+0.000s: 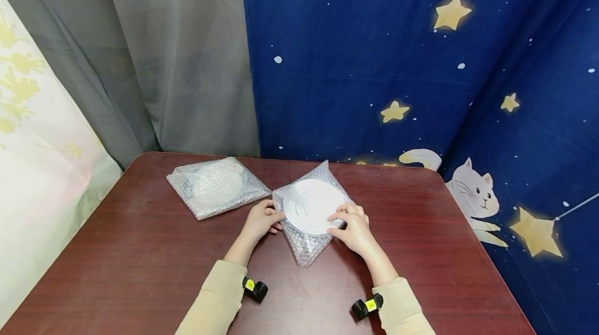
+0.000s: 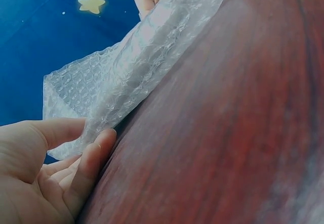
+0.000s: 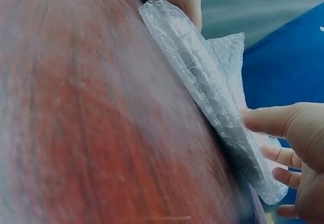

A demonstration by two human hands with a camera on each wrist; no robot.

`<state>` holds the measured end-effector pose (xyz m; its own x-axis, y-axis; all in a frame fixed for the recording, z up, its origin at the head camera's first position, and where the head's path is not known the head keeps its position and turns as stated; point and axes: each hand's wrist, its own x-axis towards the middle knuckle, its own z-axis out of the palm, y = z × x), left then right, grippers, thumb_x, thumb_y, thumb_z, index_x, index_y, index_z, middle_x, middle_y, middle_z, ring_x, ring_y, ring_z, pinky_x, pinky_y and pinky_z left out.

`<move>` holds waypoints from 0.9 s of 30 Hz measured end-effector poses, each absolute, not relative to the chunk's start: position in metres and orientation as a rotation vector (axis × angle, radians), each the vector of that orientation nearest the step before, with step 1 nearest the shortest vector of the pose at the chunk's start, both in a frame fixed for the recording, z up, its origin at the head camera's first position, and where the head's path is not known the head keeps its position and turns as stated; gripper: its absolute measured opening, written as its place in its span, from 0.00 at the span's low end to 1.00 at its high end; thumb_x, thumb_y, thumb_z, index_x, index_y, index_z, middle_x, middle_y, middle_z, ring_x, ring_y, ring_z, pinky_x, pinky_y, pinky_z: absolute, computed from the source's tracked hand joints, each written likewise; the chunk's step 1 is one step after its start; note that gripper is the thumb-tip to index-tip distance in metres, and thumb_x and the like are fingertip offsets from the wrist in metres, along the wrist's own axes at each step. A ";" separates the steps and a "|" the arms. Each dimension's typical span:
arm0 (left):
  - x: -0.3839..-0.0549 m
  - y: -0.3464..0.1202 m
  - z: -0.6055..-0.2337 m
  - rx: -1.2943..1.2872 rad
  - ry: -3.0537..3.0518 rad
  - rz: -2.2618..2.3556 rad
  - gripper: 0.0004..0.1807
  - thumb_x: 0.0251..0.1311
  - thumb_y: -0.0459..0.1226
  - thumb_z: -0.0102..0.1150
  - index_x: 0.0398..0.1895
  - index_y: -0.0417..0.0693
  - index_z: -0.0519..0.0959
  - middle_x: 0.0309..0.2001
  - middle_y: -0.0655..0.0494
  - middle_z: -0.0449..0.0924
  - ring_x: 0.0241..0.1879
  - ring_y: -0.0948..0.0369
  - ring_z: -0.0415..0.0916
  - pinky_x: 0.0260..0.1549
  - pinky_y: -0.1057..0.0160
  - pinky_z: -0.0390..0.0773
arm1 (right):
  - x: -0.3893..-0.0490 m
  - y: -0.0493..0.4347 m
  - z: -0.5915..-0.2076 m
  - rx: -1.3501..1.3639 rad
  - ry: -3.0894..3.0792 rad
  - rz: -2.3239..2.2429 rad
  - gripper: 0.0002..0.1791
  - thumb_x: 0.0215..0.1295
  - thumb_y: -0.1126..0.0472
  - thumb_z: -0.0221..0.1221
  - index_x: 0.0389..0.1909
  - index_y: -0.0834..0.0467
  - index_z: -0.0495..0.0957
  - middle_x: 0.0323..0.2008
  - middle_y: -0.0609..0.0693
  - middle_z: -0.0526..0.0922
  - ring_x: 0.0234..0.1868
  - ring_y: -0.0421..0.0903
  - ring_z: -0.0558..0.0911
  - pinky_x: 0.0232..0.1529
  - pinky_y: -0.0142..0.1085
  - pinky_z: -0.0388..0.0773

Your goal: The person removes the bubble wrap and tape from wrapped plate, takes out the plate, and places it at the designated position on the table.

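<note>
In the head view a white round plate (image 1: 306,207) lies on a bubble-wrap bag (image 1: 306,252), which sits cornerwise on the table. My left hand (image 1: 263,219) pinches the bag's left edge; in the left wrist view its thumb (image 2: 66,131) is on top and fingertips are under the bubble wrap (image 2: 136,67). My right hand (image 1: 354,226) rests at the plate's right side, with thumb and forefinger on its upper face. In the right wrist view, the right thumb (image 3: 268,121) touches near the edge of the bubble wrap (image 3: 202,90), with the other fingers spread beside it.
A second bubble-wrap bag (image 1: 187,194) with a pale round thing (image 1: 217,183) inside lies to the left, its corner close to the first. Both are on a dark red wooden table (image 1: 402,267). Grey curtain (image 1: 187,64) and blue star-patterned curtain (image 1: 337,64) hang behind it.
</note>
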<state>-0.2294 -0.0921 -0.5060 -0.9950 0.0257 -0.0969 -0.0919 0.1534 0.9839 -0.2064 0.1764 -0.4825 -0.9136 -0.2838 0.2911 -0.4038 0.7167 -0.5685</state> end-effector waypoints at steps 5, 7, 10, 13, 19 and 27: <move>-0.230 -0.093 -0.506 -0.075 2.287 2.010 0.28 0.56 0.29 0.65 0.58 0.32 0.66 0.26 0.48 0.82 0.19 0.56 0.80 0.16 0.62 0.79 | -0.206 0.174 -0.483 0.557 -2.725 1.004 0.09 0.48 0.62 0.72 0.32 0.52 0.84 0.45 0.49 0.76 0.54 0.56 0.66 0.51 0.58 0.58; -0.230 -0.093 -0.505 -0.091 2.256 2.039 0.33 0.55 0.28 0.65 0.63 0.35 0.62 0.25 0.48 0.81 0.18 0.56 0.80 0.16 0.63 0.79 | -0.206 0.172 -0.483 0.561 -2.719 1.028 0.10 0.48 0.63 0.72 0.30 0.53 0.82 0.45 0.49 0.76 0.53 0.56 0.66 0.51 0.59 0.58; -0.230 -0.093 -0.505 -0.111 2.206 2.095 0.38 0.54 0.27 0.66 0.66 0.41 0.56 0.25 0.48 0.80 0.16 0.57 0.79 0.15 0.63 0.78 | -0.205 0.170 -0.483 0.562 -2.712 1.059 0.11 0.47 0.65 0.71 0.29 0.53 0.79 0.44 0.48 0.76 0.53 0.56 0.66 0.51 0.59 0.57; -0.230 -0.093 -0.504 -0.123 2.184 2.134 0.39 0.53 0.26 0.66 0.65 0.44 0.55 0.27 0.48 0.79 0.15 0.56 0.79 0.14 0.63 0.78 | -0.205 0.168 -0.484 0.556 -2.709 1.070 0.13 0.47 0.66 0.70 0.30 0.53 0.76 0.44 0.47 0.77 0.54 0.55 0.66 0.52 0.59 0.57; -0.230 -0.092 -0.503 -0.118 2.185 2.168 0.37 0.52 0.23 0.66 0.62 0.46 0.57 0.33 0.45 0.76 0.15 0.54 0.78 0.13 0.62 0.78 | -0.204 0.166 -0.483 0.552 -2.714 1.079 0.15 0.45 0.67 0.68 0.31 0.53 0.73 0.44 0.49 0.78 0.55 0.56 0.66 0.51 0.59 0.57; -0.229 -0.093 -0.505 -0.076 2.232 2.127 0.40 0.53 0.23 0.65 0.68 0.50 0.59 0.36 0.43 0.77 0.16 0.54 0.79 0.14 0.61 0.78 | -0.203 0.169 -0.483 0.569 -2.712 1.089 0.16 0.47 0.67 0.70 0.35 0.53 0.76 0.49 0.51 0.76 0.57 0.56 0.65 0.52 0.60 0.57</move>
